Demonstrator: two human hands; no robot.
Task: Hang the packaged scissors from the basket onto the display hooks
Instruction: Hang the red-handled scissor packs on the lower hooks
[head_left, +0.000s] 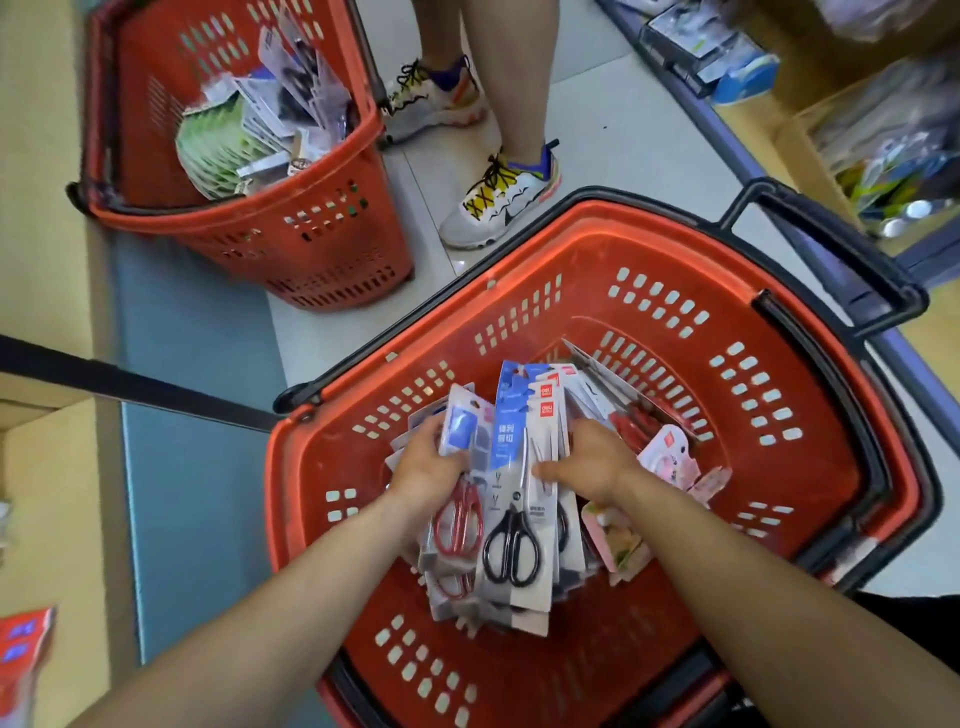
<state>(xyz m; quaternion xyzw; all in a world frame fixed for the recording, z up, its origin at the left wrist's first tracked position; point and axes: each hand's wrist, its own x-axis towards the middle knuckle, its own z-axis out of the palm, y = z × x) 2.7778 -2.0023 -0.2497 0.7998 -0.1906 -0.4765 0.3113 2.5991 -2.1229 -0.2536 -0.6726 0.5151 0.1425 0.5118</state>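
Shop aisle, pale floor (597, 130). Packaged scissors (519, 457): bundle upright inside near red basket (779, 467), black-handled pack (511, 551) foremost. Left hand (426, 467) clasps bundle's left side, fingers curled round packs; right hand (592, 462) clasps right side likewise. Second red basket (322, 228) beyond, beside another person's sneakers (498, 202).

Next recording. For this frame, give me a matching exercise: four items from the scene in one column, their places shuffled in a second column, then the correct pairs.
Items
1. black-handled scissors pack
2. red-handled scissors pack
3. pink pack
4. far basket

Places
A. beside a person's sneakers
B. to the right of the right hand
C. between the two hands, on top of the stack
D. partly under the left hand

Pairs: 1-C, 2-D, 3-B, 4-A
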